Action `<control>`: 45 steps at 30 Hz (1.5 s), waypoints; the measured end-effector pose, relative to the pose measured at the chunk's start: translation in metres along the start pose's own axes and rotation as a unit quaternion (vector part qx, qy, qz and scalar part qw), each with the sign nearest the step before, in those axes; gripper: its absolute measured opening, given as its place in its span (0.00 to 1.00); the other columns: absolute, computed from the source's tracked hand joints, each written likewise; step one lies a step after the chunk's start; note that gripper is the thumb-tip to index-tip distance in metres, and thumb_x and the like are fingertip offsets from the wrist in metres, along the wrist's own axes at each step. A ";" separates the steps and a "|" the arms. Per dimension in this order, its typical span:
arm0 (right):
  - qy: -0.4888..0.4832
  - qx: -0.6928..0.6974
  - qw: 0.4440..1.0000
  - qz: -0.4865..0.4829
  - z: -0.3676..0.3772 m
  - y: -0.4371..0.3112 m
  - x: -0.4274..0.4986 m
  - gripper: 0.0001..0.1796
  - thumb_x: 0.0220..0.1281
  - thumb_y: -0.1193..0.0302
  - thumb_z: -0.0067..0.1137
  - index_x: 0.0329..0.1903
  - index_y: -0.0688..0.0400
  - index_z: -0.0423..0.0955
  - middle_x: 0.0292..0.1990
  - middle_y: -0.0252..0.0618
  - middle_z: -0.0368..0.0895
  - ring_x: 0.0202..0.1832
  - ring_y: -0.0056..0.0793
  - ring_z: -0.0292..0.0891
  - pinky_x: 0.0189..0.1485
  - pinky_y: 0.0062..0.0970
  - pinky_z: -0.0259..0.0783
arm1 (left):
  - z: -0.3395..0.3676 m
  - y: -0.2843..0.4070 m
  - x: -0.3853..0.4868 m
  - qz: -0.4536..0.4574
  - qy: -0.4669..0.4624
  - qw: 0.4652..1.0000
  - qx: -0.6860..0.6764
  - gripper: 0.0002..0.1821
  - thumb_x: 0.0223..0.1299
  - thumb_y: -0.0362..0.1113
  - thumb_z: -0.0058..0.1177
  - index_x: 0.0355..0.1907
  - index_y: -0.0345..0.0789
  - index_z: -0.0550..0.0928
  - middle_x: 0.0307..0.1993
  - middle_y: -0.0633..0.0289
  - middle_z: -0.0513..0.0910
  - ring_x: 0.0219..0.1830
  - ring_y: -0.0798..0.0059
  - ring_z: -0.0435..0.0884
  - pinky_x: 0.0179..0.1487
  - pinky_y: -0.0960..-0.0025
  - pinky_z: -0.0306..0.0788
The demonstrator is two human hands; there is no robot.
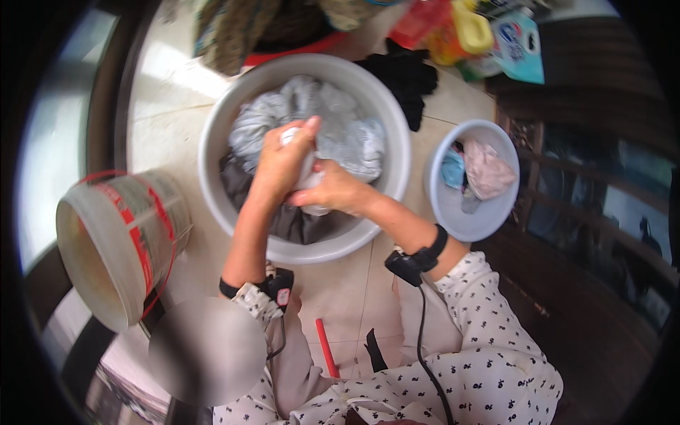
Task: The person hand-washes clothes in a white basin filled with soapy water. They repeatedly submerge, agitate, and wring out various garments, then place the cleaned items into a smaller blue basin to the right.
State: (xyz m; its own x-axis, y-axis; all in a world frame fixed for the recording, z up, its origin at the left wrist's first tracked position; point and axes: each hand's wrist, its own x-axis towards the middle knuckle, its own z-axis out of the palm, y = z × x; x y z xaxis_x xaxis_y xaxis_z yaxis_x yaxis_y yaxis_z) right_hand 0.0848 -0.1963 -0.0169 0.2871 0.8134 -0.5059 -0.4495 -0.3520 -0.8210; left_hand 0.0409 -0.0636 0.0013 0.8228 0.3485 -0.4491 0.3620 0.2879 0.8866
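Observation:
Both hands grip a bunched white cloth (314,209) above a large light-grey plastic basin (402,159). My left hand (284,159) is wrapped around the cloth's upper part, and some of it shows between thumb and fingers. Lower and to the right, my right hand (342,188) closes around the same cloth. Beneath them, wet light-grey fabric (263,117) lies heaped in the basin, its surface glistening. Dark grey-brown fabric (303,227) fills the side nearest me. The palms and part of the white cloth are hidden by the fingers.
A plastic bucket (119,249) with a red handle is at left. At right, a small pale-blue basin (441,212) holds pink and blue cloths. Black fabric (406,79), a yellow-handled bottle (473,34) and a blue pouch (518,50) lie beyond. Dark wooden furniture (574,297) borders the right.

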 end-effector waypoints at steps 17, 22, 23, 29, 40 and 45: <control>0.211 -0.263 0.937 -0.092 0.015 0.026 0.026 0.29 0.45 0.57 0.68 0.42 0.69 0.72 0.38 0.60 0.80 0.41 0.58 0.80 0.43 0.47 0.75 | 0.014 -0.022 0.014 0.075 0.157 0.972 0.157 0.21 0.66 0.44 0.51 0.24 0.28 0.78 0.13 0.61 0.75 0.16 0.78 0.71 0.24 0.67 0.66; 0.209 -0.321 0.918 -0.102 0.015 0.029 0.031 0.27 0.50 0.58 0.64 0.43 0.69 0.71 0.37 0.59 0.79 0.40 0.58 0.80 0.42 0.47 0.76 | 0.016 -0.024 0.016 0.061 0.192 0.968 0.152 0.20 0.65 0.42 0.50 0.23 0.27 0.78 0.14 0.60 0.75 0.17 0.76 0.70 0.26 0.65 0.66; 0.206 -0.322 0.918 -0.101 0.015 0.030 0.031 0.27 0.51 0.58 0.63 0.43 0.69 0.70 0.37 0.59 0.79 0.40 0.58 0.80 0.42 0.47 0.76 | 0.016 -0.024 0.016 0.060 0.196 0.966 0.157 0.20 0.65 0.42 0.50 0.23 0.26 0.78 0.14 0.59 0.75 0.18 0.76 0.70 0.26 0.65 0.66; 0.201 -0.320 0.921 -0.095 0.016 0.032 0.031 0.26 0.53 0.58 0.61 0.43 0.69 0.70 0.37 0.60 0.79 0.40 0.59 0.80 0.42 0.48 0.75 | 0.015 -0.028 0.016 0.083 0.213 0.959 0.167 0.20 0.64 0.41 0.50 0.23 0.26 0.77 0.15 0.54 0.74 0.19 0.73 0.69 0.28 0.64 0.66; 0.203 -0.357 0.907 -0.098 0.015 0.033 0.033 0.25 0.54 0.59 0.61 0.42 0.69 0.70 0.36 0.60 0.78 0.39 0.59 0.79 0.42 0.48 0.75 | 0.016 -0.027 0.016 0.056 0.200 0.972 0.115 0.24 0.65 0.44 0.48 0.18 0.28 0.76 0.12 0.58 0.73 0.17 0.73 0.70 0.28 0.64 0.67; 0.222 -0.326 0.916 -0.076 0.017 0.033 0.035 0.28 0.51 0.57 0.64 0.44 0.69 0.69 0.35 0.60 0.80 0.40 0.58 0.80 0.42 0.46 0.76 | 0.014 -0.024 0.017 0.014 0.184 0.979 0.082 0.26 0.66 0.46 0.46 0.15 0.30 0.74 0.10 0.60 0.72 0.16 0.74 0.70 0.27 0.67 0.66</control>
State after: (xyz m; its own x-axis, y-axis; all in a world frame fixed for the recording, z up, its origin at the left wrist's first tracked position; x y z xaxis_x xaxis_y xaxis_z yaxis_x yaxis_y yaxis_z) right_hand 0.0660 -0.1720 -0.0573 0.6853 0.6586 -0.3109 0.1834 -0.5692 -0.8015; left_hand 0.0520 -0.0773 -0.0258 0.6305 0.6605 -0.4077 0.4318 0.1379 0.8913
